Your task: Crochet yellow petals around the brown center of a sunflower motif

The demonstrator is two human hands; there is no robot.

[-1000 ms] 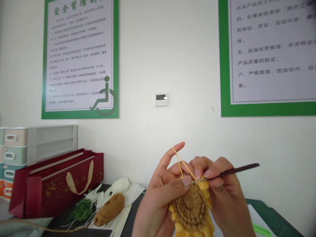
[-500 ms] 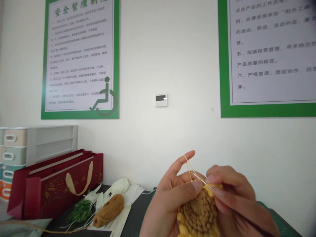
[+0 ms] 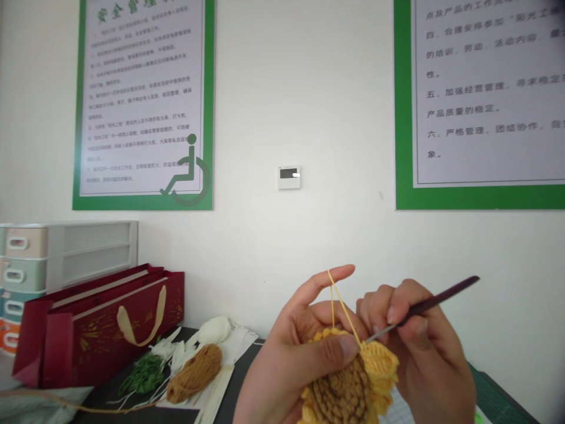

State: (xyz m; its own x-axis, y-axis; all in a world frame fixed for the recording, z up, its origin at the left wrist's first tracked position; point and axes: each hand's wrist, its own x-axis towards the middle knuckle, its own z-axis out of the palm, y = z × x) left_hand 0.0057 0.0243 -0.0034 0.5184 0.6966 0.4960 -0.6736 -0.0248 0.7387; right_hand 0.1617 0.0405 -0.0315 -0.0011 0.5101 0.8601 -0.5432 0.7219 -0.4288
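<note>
My left hand [image 3: 304, 347] pinches a round crocheted piece [image 3: 342, 391] between thumb and fingers; its centre is brown and its edge yellow. Yellow yarn [image 3: 342, 301] loops over my raised left index finger and runs down to the piece's top edge. In my right hand [image 3: 424, 347] is a crochet hook [image 3: 436, 301] with a dark handle, whose handle end points up to the right. The metal shaft reaches the yellow edge beside my left thumb, and its tip is hidden there.
On the dark table at the left lie a brown yarn skein [image 3: 195, 372], green yarn [image 3: 143, 372] and white yarn [image 3: 215, 330]. Behind stand a red gift bag [image 3: 110, 330] and a drawer unit [image 3: 95, 250]. A green mat [image 3: 498, 394] is at the lower right.
My right hand has turned, swinging the hook's handle from lower right to upper right. The crocheted piece has shifted slightly left and down, and more of its yellow edge shows at the right.
</note>
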